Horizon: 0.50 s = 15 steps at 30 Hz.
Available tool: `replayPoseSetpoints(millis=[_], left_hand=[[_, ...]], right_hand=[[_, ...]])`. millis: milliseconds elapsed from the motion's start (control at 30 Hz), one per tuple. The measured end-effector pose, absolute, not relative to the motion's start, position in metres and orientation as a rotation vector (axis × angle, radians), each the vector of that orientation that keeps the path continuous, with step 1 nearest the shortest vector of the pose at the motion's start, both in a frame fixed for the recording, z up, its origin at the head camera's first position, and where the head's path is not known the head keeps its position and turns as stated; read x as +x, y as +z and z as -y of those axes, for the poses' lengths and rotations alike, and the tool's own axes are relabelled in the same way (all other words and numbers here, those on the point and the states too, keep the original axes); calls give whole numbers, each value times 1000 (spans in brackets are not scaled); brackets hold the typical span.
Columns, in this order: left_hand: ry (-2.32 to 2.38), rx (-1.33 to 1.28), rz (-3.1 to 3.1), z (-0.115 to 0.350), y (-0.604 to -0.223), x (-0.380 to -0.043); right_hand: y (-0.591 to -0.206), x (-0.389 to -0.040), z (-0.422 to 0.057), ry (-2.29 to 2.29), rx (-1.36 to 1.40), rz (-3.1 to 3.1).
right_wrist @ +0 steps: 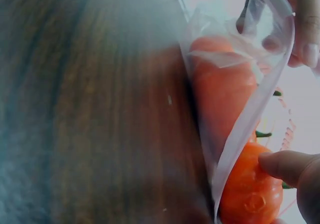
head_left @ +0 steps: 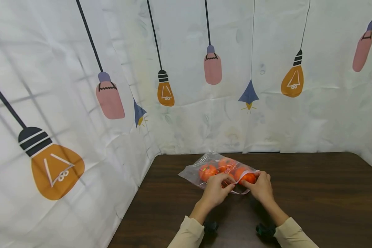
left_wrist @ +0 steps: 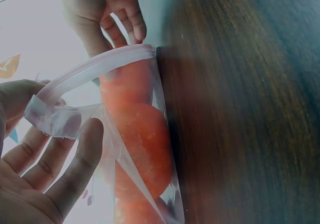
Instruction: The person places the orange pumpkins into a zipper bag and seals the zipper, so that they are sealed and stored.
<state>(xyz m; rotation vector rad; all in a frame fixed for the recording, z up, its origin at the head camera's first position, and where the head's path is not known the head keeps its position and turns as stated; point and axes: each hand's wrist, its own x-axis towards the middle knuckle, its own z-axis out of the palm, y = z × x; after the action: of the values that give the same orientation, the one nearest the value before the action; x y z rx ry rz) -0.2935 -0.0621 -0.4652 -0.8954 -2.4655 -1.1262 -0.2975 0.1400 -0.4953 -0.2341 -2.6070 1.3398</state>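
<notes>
A clear zip bag (head_left: 189, 173) lies on the table with several orange-red round fruits (head_left: 207, 171) inside. Green stems show on some of them in the right wrist view. My left hand (head_left: 215, 190) pinches one end of the bag's mouth, near the white end piece (left_wrist: 35, 109) of the zip strip (left_wrist: 95, 70). At the other end, my right hand (head_left: 262, 187) holds a fruit (right_wrist: 250, 191) at the open mouth, its thumb (right_wrist: 285, 165) pressing on the skin. The bag's opening stands apart between both hands.
The dark wooden table (head_left: 316, 193) extends to both sides of the bag. Behind and to the left hangs a white cloth (head_left: 186, 131) printed with lamps. Small dark objects (head_left: 210, 227) sit beneath the wrists.
</notes>
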Motion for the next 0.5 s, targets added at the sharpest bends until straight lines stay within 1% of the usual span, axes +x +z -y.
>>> replayPoseSetpoints(millis=[233, 500], left_hand=[[-1121, -876, 2485, 63, -465, -293], [-1133, -886, 2460, 63, -464, -293]], right_hand=[[-499, -297, -143, 1406, -215, 2580], [-501, -298, -140, 1552, -112, 2569]])
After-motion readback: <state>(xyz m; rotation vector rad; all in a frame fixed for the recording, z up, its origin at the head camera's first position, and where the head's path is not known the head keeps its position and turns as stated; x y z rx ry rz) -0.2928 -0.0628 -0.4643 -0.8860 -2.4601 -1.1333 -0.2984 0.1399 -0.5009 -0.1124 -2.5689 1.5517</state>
